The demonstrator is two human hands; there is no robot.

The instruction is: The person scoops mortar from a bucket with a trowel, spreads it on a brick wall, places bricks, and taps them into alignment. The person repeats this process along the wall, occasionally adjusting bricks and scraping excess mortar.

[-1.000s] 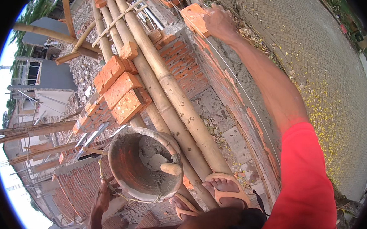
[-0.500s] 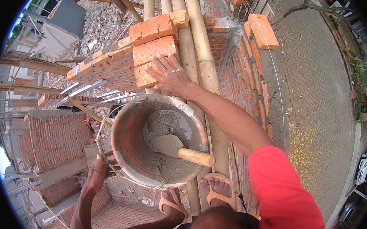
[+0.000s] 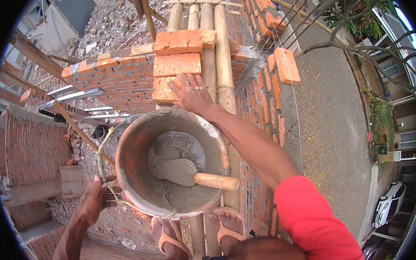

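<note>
A round mortar bucket (image 3: 124,172) rests on the bamboo poles in front of me. Grey wet mortar (image 3: 173,147) lies inside it. A trowel (image 3: 217,181) leans in the mortar, its wooden handle over the right rim. My left hand (image 3: 91,201) is at the bucket's left, its fingers closed around the cord-wrapped bucket handle (image 3: 100,159). Beyond the bucket, my right hand (image 3: 193,95) lies with fingers stretched over the right end of the nearest orange brick (image 3: 163,89). Two more bricks (image 3: 176,65) lie behind that one, with a further brick piece at their right.
Bamboo poles (image 3: 226,78) run away from me as a narrow walkway, my sandalled feet (image 3: 170,235) on it. A brick wall (image 3: 258,133) with a taut string stands at the right, a loose brick (image 3: 287,65) on top. Rubble (image 3: 115,14) lies far below at the left.
The view has shifted a little to the right. The bucket sits slightly farther left against the poles. My right fingers have drawn back from the middle brick onto the nearest one.
</note>
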